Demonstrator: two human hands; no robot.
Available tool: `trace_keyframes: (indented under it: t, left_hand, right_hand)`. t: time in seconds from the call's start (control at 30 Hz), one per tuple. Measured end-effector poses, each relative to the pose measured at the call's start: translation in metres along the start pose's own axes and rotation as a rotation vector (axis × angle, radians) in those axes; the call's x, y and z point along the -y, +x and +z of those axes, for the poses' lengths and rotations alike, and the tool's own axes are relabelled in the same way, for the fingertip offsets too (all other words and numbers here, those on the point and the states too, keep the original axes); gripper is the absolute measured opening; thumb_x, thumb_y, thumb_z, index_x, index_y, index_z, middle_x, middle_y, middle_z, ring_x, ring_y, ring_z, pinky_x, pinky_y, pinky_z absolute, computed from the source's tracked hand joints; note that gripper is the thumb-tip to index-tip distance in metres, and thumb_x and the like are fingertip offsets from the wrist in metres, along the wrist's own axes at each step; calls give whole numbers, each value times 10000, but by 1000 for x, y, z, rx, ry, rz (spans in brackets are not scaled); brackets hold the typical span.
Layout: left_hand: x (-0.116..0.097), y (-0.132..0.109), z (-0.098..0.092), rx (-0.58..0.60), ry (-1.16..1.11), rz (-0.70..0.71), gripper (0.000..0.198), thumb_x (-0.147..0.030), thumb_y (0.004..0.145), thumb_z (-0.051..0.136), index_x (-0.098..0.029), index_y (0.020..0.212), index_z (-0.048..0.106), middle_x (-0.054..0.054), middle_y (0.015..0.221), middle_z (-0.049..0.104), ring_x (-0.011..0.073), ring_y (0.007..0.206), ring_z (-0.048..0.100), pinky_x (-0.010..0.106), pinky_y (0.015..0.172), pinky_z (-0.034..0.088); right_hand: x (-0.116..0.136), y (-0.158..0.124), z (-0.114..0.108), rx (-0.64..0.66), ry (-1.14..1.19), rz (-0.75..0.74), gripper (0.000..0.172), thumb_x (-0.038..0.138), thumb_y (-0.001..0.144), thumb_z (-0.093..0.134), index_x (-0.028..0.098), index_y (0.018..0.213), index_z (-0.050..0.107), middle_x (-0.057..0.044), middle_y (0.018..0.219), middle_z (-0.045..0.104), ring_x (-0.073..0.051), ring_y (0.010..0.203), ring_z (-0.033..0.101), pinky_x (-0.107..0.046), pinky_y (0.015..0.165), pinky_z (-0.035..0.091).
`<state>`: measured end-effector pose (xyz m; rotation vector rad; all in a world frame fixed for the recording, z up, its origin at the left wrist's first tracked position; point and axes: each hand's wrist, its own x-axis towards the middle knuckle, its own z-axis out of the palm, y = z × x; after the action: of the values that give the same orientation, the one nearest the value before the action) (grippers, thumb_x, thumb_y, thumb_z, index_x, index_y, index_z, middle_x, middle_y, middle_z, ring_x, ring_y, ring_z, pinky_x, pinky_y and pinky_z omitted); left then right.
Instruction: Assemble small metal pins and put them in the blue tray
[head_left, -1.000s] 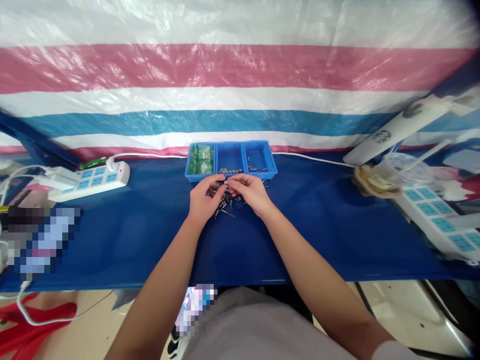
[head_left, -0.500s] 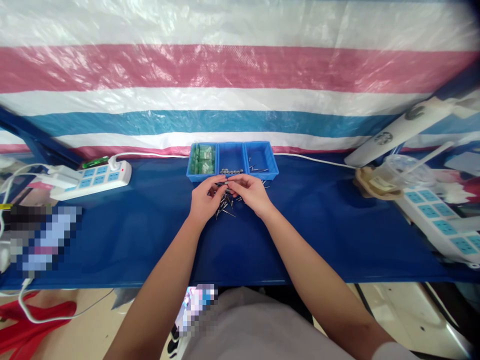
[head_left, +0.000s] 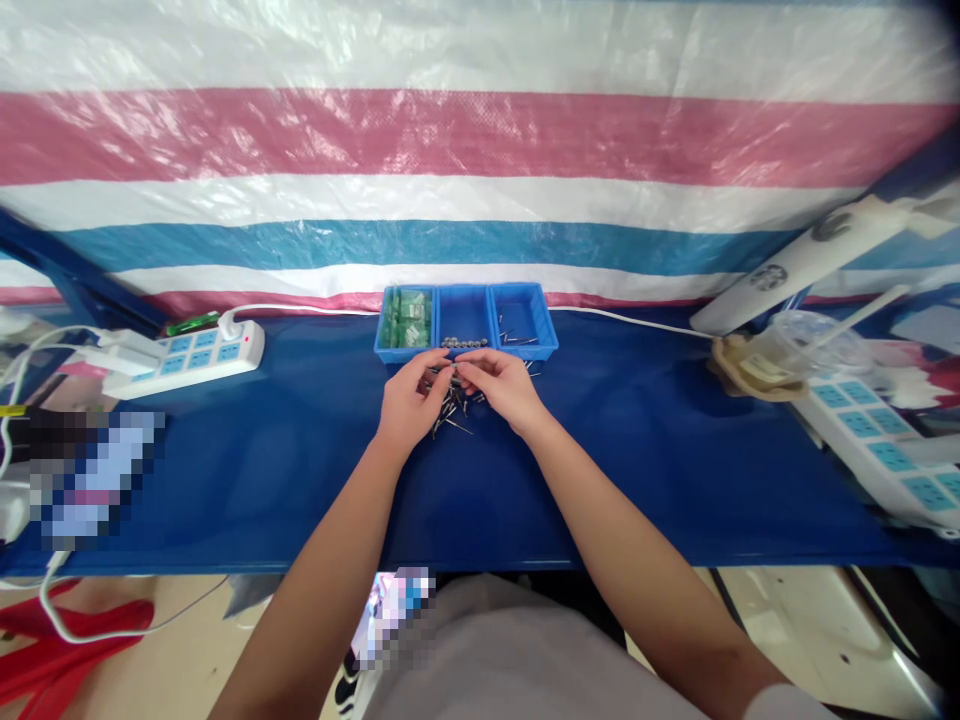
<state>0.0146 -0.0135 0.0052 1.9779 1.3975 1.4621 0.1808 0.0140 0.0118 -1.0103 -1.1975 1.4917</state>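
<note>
My left hand [head_left: 411,402] and my right hand [head_left: 504,388] meet fingertip to fingertip above a loose pile of thin metal pins [head_left: 453,410] on the blue table. Both are closed in a pinch; whatever sits between the fingers is too small and covered to name. Just beyond them stands a blue three-part tray [head_left: 517,354]. Its left compartment holds green-and-clear small packets [head_left: 411,318]. Several round metal pieces [head_left: 463,343] line the front of the middle compartment. A few thin pins [head_left: 517,338] lie in the right one.
On the left are a white power strip [head_left: 191,362] and a blurred-out phone [head_left: 105,475] on a cable. To the right stand a plastic cup [head_left: 814,345] in a carrier, a white cylinder [head_left: 787,268] and another power strip [head_left: 877,440]. A striped plastic sheet [head_left: 480,140] hangs behind.
Almost nothing differs. My fingers have shifted very slightly at the tips, with both hands still together over the pins.
</note>
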Motion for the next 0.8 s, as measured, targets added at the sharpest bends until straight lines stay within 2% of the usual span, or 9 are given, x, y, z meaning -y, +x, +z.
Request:
trace_keyframes:
  t: [0.1,0.17,0.23,0.33,0.5,0.63,0.7,0.77,0.8]
  left_hand:
    - [-23,-11,-13,-51,98,76,235,-265,982,605,-203,1194,682,67,1092,760,112,771,683,228,685,555]
    - [-32,-25,-21,-1,105,102,222,-241,992,577,-209,1187,677,70,1105,753,113,762,691,236,704,570]
    - [-32,-40,-27,51,155,133,218,-229,981,588,-217,1180,677,70,1108,751,133,810,708,258,758,589]
    - [-23,-49,-30,118,227,49,293,-226,981,586,-230,1271,632,83,1257,697,131,830,712,291,827,606]
    - [-16,-22,-21,121,246,83,343,-238,981,594,-238,1324,604,93,1319,676,165,954,724,307,873,606]
    - [-29,-5,-15,152,261,102,349,-248,991,584,-246,1340,591,82,1268,707,165,923,728,312,850,607]
    - [-43,-19,-17,98,291,178,262,-230,980,589,-232,1238,636,86,1140,747,185,906,722,347,870,598]
    - [-59,-54,-26,86,225,260,146,-178,941,606,-241,1061,660,58,897,750,181,781,703,330,753,597]
    - [-65,-78,-32,135,166,321,107,-169,921,613,-249,980,653,49,822,732,177,707,684,322,678,586]
  right_hand:
    - [0,1,-1,-29,-7,9,366,454,707,846,175,925,755,-4,708,709,-129,616,624,-290,631,540]
    - [-1,2,-2,-35,-20,15,364,448,708,844,175,932,759,-9,722,717,-128,615,627,-291,634,543]
    - [-1,3,-2,-37,-29,23,357,444,704,845,176,925,761,-9,715,716,-128,607,625,-292,630,543]
    - [0,2,0,-21,-34,39,339,440,704,841,174,900,763,-8,688,707,-128,593,617,-290,617,535]
    - [5,-2,1,24,-42,35,306,424,709,838,179,876,763,-2,662,701,-133,599,621,-293,634,531]
    - [6,-2,0,56,-39,26,307,432,712,834,184,877,760,-6,679,716,-135,608,626,-297,648,535]
    - [5,-1,-2,30,-38,26,313,432,709,835,182,883,761,-5,687,716,-131,603,623,-294,644,536]
    - [3,1,-4,-8,-34,39,310,423,700,843,180,873,762,-4,681,710,-127,596,617,-288,630,535]
    - [3,2,-5,-20,-31,47,304,415,696,847,179,868,762,-6,682,709,-126,598,618,-287,626,537]
